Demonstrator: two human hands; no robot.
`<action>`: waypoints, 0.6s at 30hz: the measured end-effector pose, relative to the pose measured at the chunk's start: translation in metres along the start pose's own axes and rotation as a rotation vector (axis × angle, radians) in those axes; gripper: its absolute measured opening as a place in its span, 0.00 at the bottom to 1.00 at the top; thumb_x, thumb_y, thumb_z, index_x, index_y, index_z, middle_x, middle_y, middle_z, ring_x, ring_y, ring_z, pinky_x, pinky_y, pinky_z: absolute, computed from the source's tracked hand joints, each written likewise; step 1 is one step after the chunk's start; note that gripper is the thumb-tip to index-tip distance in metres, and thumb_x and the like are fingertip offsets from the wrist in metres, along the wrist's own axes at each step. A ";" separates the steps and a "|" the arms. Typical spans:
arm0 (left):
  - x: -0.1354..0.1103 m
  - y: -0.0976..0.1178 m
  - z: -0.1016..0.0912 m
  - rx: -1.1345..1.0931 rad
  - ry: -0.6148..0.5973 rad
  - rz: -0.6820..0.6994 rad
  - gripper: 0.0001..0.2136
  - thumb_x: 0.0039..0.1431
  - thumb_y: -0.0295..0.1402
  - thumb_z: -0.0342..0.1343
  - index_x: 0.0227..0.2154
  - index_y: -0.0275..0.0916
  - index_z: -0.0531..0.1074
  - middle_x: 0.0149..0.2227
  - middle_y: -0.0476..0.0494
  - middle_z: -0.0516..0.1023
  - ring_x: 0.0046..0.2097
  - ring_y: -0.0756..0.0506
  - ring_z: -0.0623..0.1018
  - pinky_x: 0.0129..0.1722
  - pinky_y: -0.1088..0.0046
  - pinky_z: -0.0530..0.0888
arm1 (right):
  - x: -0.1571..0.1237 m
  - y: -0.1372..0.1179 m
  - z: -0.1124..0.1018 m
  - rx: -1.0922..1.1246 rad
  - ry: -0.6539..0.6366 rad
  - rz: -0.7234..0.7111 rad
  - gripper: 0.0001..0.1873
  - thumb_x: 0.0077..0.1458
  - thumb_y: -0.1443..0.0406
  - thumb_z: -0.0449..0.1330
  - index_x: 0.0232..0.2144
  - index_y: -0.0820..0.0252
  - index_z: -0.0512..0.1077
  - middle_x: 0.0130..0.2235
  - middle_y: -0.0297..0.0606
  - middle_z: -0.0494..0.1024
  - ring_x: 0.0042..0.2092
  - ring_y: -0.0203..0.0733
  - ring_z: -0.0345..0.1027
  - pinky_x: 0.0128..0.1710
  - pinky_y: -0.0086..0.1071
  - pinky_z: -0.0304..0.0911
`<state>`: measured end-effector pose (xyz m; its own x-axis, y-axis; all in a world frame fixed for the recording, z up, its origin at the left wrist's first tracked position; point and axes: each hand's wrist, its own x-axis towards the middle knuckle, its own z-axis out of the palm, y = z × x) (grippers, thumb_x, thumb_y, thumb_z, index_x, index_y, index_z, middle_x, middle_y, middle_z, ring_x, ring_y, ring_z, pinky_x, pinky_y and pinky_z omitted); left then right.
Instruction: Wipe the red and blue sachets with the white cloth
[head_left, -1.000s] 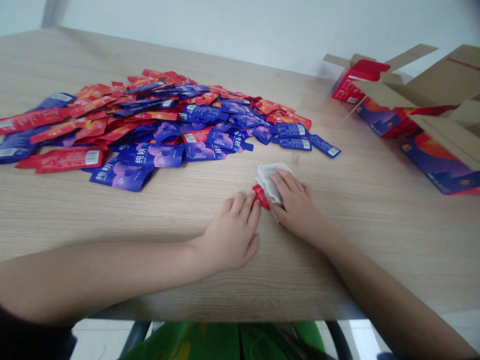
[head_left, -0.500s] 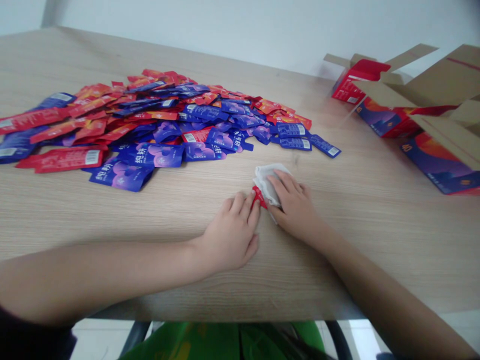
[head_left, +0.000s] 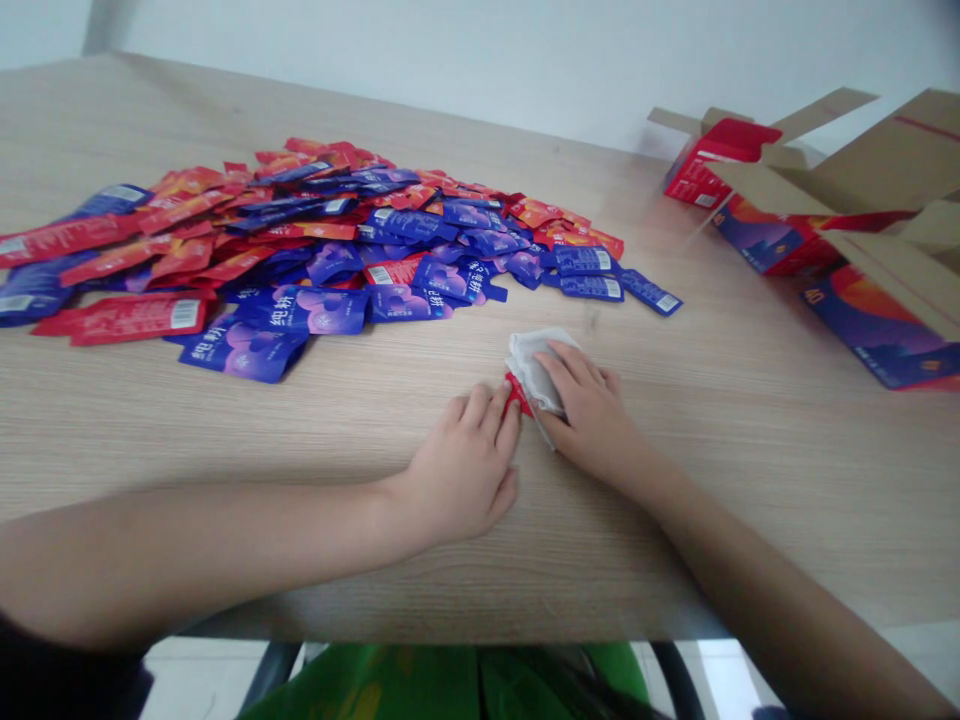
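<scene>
Fingers of the right hand are lying flat, pressing the crumpled white cloth onto the small red foil sachet on the pale wooden table, slightly closer to the left hand than before; its curled fingertips are pinning the sachet, gripping nothing.

Red packet, white cloth — red, blue sachets

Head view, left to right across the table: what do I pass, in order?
Pile of red and blue sachets → left hand → red sachet at its fingers → right hand, resting on a white cloth → open cardboard cartons.
</scene>
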<state>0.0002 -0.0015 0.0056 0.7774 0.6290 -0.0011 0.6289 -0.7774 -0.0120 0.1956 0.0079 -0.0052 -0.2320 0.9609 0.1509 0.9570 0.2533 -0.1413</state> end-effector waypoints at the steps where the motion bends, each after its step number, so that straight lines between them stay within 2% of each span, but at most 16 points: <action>1: 0.000 0.000 0.001 0.002 0.004 0.001 0.31 0.62 0.39 0.43 0.63 0.21 0.56 0.64 0.21 0.58 0.60 0.26 0.63 0.53 0.51 0.65 | 0.001 0.005 -0.001 0.002 0.005 0.028 0.28 0.60 0.59 0.49 0.61 0.61 0.59 0.66 0.50 0.58 0.65 0.53 0.51 0.59 0.53 0.51; 4: -0.001 0.000 0.001 0.005 0.011 0.004 0.31 0.62 0.39 0.44 0.63 0.21 0.57 0.64 0.21 0.58 0.60 0.25 0.63 0.54 0.51 0.64 | 0.004 0.015 0.000 -0.006 0.029 0.095 0.28 0.61 0.59 0.48 0.61 0.62 0.59 0.65 0.52 0.59 0.65 0.54 0.51 0.58 0.54 0.52; 6: -0.001 0.000 0.001 0.008 0.012 0.004 0.31 0.62 0.39 0.43 0.63 0.21 0.57 0.64 0.22 0.58 0.60 0.26 0.63 0.54 0.51 0.64 | 0.003 0.011 0.002 -0.026 0.042 0.099 0.28 0.61 0.59 0.48 0.61 0.63 0.59 0.65 0.53 0.59 0.65 0.56 0.50 0.57 0.55 0.52; 12: 0.000 0.001 -0.002 0.005 -0.004 0.003 0.30 0.62 0.39 0.42 0.61 0.20 0.59 0.63 0.22 0.61 0.61 0.26 0.62 0.54 0.51 0.64 | -0.005 -0.014 0.003 -0.026 0.005 -0.078 0.27 0.59 0.62 0.48 0.61 0.60 0.60 0.66 0.50 0.59 0.66 0.54 0.48 0.60 0.55 0.46; 14: 0.000 0.000 -0.001 0.001 -0.006 0.005 0.30 0.62 0.38 0.42 0.62 0.20 0.58 0.63 0.22 0.60 0.61 0.26 0.62 0.53 0.51 0.65 | -0.004 -0.010 0.001 -0.001 -0.005 -0.073 0.27 0.59 0.61 0.49 0.61 0.60 0.60 0.66 0.49 0.59 0.66 0.53 0.49 0.60 0.53 0.47; 18: 0.000 -0.001 0.001 0.006 0.006 0.008 0.31 0.62 0.39 0.43 0.63 0.21 0.56 0.64 0.22 0.58 0.60 0.26 0.62 0.54 0.51 0.64 | 0.002 0.011 0.000 0.003 0.039 0.051 0.28 0.60 0.59 0.49 0.60 0.60 0.60 0.64 0.52 0.60 0.64 0.55 0.53 0.57 0.52 0.52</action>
<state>-0.0005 -0.0013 0.0046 0.7827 0.6223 0.0049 0.6223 -0.7826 -0.0182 0.2059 0.0129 -0.0060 -0.1755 0.9676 0.1816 0.9669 0.2041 -0.1531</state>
